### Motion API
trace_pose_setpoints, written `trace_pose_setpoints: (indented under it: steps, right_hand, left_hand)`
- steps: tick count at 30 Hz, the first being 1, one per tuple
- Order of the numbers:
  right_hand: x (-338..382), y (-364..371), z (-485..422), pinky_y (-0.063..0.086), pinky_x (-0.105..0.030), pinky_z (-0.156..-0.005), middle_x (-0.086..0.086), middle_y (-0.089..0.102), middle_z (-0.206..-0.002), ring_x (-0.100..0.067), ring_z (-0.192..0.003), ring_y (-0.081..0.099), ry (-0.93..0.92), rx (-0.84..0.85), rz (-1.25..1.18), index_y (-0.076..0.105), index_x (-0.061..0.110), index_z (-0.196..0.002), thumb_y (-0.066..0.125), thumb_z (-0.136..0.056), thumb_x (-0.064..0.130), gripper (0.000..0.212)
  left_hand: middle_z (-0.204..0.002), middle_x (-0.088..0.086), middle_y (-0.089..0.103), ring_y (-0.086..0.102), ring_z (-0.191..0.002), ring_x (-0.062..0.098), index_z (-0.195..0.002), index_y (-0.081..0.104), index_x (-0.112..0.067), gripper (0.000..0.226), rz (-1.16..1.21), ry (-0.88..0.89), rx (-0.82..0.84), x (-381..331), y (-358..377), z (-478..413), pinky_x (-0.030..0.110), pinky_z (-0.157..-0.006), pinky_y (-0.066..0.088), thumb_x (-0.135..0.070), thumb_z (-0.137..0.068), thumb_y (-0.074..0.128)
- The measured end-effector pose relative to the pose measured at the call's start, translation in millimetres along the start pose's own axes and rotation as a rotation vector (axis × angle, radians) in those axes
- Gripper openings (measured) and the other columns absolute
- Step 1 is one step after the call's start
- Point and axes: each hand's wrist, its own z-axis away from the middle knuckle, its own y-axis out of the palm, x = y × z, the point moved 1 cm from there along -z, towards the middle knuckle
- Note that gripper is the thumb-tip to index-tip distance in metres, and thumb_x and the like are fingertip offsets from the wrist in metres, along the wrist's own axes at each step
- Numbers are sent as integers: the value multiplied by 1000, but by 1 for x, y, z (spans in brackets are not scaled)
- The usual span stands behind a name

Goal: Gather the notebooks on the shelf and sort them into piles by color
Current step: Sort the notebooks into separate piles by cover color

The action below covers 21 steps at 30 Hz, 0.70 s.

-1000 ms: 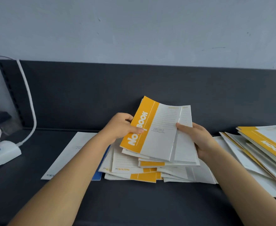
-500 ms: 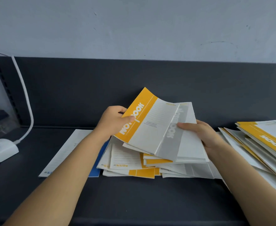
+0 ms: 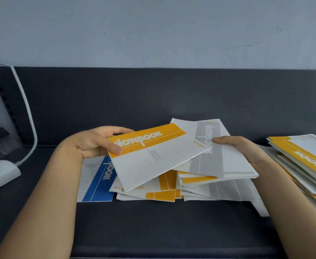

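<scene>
My left hand (image 3: 95, 144) pinches a yellow notebook (image 3: 153, 161); my right hand (image 3: 241, 152) grips the stack (image 3: 228, 165), whose fanned lower books could slip.

Dark grey shelf (image 3: 153, 230) here. Flat on it, just under the left fingers (image 3: 108, 132), sits a blue notebook (image 3: 99, 184). Under both hands' fingers there's a messy heap (image 3: 161, 195) of yellow and grey notebooks. Right of the right fingers (image 3: 226, 140) is a yellow pile (image 3: 303, 161). A white power strip (image 3: 2, 174) sits well left.
</scene>
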Motion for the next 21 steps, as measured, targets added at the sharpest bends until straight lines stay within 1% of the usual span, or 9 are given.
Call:
trace_pose_setpoints:
  steps: [3,5,7,10,13,15,16,19,21]
  right_hand:
    - [1,-1,1,59,-38,-62,-17,70,-111,-32,-84,72,-16,35,76,61,6,-123,66,-76,11,48]
    - [2,-4,1,59,-41,-67,-18,69,-115,-34,-89,70,-10,44,116,59,7,-126,65,-73,19,54]
    - [1,-5,2,59,-42,-69,-19,68,-116,-35,-90,70,3,43,127,59,6,-126,65,-73,20,56]
    - [2,-5,3,59,-40,-66,-20,68,-113,-33,-86,70,-2,49,141,60,5,-125,64,-77,14,49]
    - [4,-3,7,59,-38,-61,-17,71,-105,-31,-80,72,-20,34,156,62,6,-119,55,-87,15,34]
    - [7,-9,10,59,-37,-57,-16,72,-98,-30,-75,72,-8,-12,138,64,6,-114,52,-90,18,30]
    - [8,-13,11,59,-38,-58,-15,73,-98,-30,-74,72,10,-31,135,65,6,-113,54,-89,21,30]
    - [14,-29,14,56,-45,-79,-15,70,-113,-33,-87,71,77,-51,139,69,9,-118,80,-63,29,60]
    - [19,-41,16,51,-45,-87,-12,70,-115,-32,-89,71,83,-86,116,72,13,-115,92,-40,28,79]
  left_hand:
    - [-108,12,73,73,-90,20,-114,66,-8,91,195,168,-253,-2,-6,0,29,-66,60,-29,-32,100]
    - [-111,12,72,74,-85,15,-115,66,-7,54,349,247,-418,-4,-7,-2,27,-67,61,-19,-65,85]
    - [-109,8,73,73,-89,14,-119,64,-10,31,343,287,-536,-6,-5,-3,28,-71,60,-10,-88,65]
    - [-97,-2,76,72,-91,13,-107,69,-22,17,106,342,-654,-7,2,-5,32,-80,55,-14,-95,59]
    - [-93,-10,73,68,-90,5,-101,69,-33,20,-172,409,-717,-9,8,-9,35,-91,50,-22,-100,52]
    - [-97,-15,69,62,-104,9,-106,65,-38,19,-411,424,-747,-8,11,-14,41,-106,37,-34,-101,47]
    - [-98,-18,66,56,-112,13,-110,62,-42,20,-533,408,-764,-8,15,-16,39,-107,28,-38,-102,43]
    - [-104,-16,55,37,-118,17,-120,54,-49,27,-739,359,-766,-8,29,-27,33,-96,18,-39,-104,35]
    - [-102,-16,51,35,-111,13,-124,55,-44,31,-820,362,-748,-7,38,-34,35,-98,18,-33,-106,33]
